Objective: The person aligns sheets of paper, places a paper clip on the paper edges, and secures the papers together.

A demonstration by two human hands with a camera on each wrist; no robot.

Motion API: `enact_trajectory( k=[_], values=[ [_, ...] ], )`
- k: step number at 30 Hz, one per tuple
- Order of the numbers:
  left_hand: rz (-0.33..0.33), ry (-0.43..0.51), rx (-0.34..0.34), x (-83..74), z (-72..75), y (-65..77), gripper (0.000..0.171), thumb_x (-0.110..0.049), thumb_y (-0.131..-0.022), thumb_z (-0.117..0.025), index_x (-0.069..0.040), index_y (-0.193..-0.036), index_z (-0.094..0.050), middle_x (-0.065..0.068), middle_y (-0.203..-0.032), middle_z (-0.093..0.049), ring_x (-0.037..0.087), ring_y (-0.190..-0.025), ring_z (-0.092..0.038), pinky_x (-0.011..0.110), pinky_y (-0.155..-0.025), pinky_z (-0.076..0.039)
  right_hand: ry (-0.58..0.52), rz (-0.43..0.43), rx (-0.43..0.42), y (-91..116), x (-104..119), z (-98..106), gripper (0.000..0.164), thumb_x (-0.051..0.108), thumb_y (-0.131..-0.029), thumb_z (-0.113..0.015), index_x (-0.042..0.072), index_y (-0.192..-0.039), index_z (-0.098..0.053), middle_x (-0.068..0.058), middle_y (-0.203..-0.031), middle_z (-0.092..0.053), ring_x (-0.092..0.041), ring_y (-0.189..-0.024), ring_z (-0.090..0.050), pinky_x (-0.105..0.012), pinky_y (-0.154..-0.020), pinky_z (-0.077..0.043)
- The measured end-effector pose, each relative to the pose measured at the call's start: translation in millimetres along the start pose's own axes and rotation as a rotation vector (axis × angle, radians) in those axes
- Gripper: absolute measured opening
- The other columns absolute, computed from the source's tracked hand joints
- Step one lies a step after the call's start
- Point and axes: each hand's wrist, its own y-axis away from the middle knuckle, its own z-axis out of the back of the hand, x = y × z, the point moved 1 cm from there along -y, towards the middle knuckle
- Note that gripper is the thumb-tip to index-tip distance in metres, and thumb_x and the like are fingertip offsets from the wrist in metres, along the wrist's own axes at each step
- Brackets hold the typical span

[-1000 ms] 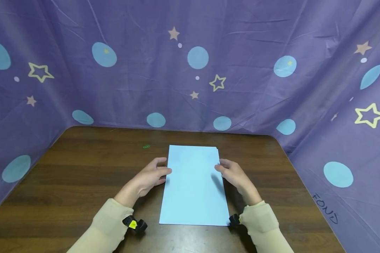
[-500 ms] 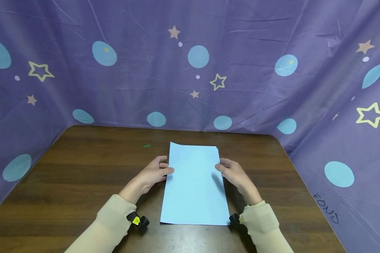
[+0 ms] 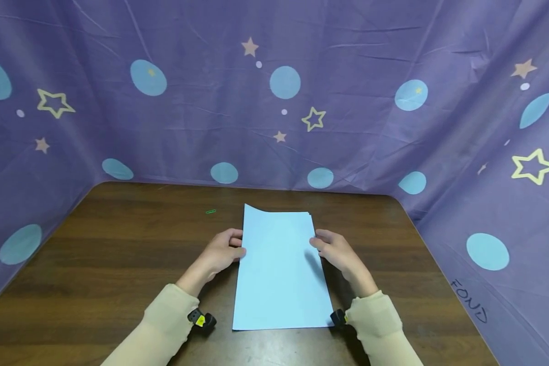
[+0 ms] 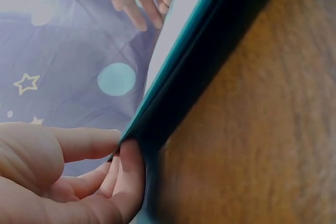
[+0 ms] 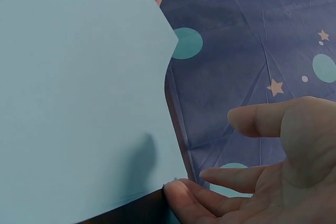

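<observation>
Light blue paper (image 3: 279,274), a few sheets with slightly offset edges at the far right corner, lies lengthwise before me on the table. My left hand (image 3: 219,251) pinches its left edge between thumb and fingers, and the far left corner curls up. The left wrist view shows this raised edge (image 4: 152,95) with a dark shadow beneath. At the opposite side, my right hand (image 3: 338,251) rests its fingertips (image 5: 184,198) against the right edge. Its thumb (image 5: 252,120) stands apart from the paper in the right wrist view.
A small green paper clip (image 3: 211,211) lies on the brown wooden table (image 3: 119,254), beyond my left hand. A purple curtain (image 3: 187,127) with stars and dots surrounds the back and sides. Each sleeve carries a black wrist camera (image 3: 203,320).
The paper's far left corner has risen and curled upward. My left hand has shifted slightly to the right and now pinches the edge. My right hand has stayed in place.
</observation>
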Motion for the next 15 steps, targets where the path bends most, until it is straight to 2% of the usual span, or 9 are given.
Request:
enact_trajectory(
  k=[9, 15],
  values=[
    [-0.038, 0.017, -0.044, -2.5, 0.8, -2.3, 0.049, 0.003, -0.1, -0.064, 0.001, -0.148, -0.054, 0.021, -0.123, -0.063, 0.027, -0.1, -0.067, 0.042, -0.091, -0.06, -0.044, 0.012, -0.005, -3.1, -4.1, 1.6, 0.062, 0.027, -0.109, -0.059, -0.004, -0.159, -0.041, -0.027, -0.155, -0.052, -0.041, -0.132, -0.062, -0.053, -0.112, -0.049],
    [-0.075, 0.021, -0.062, -5.5, 2.8, -1.6, 0.047, 0.0, -0.103, -0.063, -0.004, -0.148, -0.054, 0.019, -0.127, -0.063, 0.026, -0.107, -0.068, 0.043, -0.094, -0.059, -0.065, 0.018, -0.025, -5.7, -7.9, 3.0, 0.06, 0.022, -0.109, -0.058, -0.007, -0.158, -0.04, -0.028, -0.149, -0.056, -0.039, -0.13, -0.063, -0.048, -0.107, -0.055]
  ],
)
